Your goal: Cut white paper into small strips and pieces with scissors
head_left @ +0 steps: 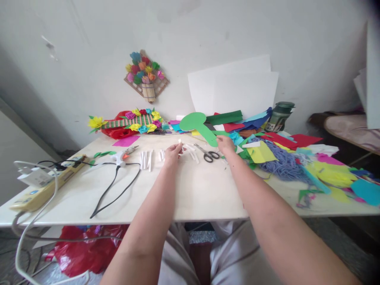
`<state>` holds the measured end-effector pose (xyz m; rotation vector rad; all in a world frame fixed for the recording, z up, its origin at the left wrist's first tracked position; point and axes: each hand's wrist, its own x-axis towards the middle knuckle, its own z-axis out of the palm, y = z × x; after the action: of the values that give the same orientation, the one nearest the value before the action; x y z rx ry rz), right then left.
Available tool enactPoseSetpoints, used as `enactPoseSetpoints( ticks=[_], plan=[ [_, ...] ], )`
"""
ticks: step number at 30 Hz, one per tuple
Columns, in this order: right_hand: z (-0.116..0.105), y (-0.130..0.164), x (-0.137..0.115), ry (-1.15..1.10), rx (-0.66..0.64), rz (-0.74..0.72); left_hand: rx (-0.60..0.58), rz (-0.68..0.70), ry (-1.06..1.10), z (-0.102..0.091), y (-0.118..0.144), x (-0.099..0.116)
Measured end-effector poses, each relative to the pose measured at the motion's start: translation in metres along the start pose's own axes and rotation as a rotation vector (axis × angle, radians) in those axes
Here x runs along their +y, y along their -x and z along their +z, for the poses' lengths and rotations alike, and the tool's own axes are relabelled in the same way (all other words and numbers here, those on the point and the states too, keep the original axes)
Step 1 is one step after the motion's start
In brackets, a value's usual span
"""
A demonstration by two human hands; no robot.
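pale grey wall [95, 71] backs a white table [208, 198] cluttered toward its back and right edges. the green cutout [193, 121] is near the middle of the back edge; whether it rests there or is lifted, i cannot tell. its long axis slants: round head toward the back-left corner, narrow strip toward the front-right. the right hand [225, 145] has its fingers closed on that strip's end. the left hand [173, 152] has its fingertips pinched together on a small white piece [179, 141]. to handle this well, i'd grip the strip lightly, lest it crease, keep the head flat, and steer clear of the scissors [207, 152] just beside the right hand.
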<state>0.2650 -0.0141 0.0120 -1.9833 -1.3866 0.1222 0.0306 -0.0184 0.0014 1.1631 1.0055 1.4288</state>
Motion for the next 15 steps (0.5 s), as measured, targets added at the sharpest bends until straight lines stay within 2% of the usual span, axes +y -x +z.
enactPoseSetpoints(
  ticks=[2,4,6,10,15],
  plan=[
    [0.0,0.006,-0.001,0.095,0.033,0.041,-0.003,-0.008,-0.004,0.0,-0.001,-0.001],
    [0.001,0.012,-0.004,0.171,0.125,-0.058,-0.012,-0.012,-0.012,0.001,-0.001,-0.001],
    [0.003,0.017,-0.01,0.197,0.161,-0.144,-0.025,-0.011,-0.024,0.001,-0.002,-0.002],
    [0.006,0.027,-0.025,0.183,0.09,-0.333,-0.05,-0.004,-0.067,0.002,-0.002,-0.001],
    [0.006,0.044,-0.041,0.239,-0.058,-0.592,-0.058,0.029,-0.131,0.002,0.003,0.004]
  ],
)
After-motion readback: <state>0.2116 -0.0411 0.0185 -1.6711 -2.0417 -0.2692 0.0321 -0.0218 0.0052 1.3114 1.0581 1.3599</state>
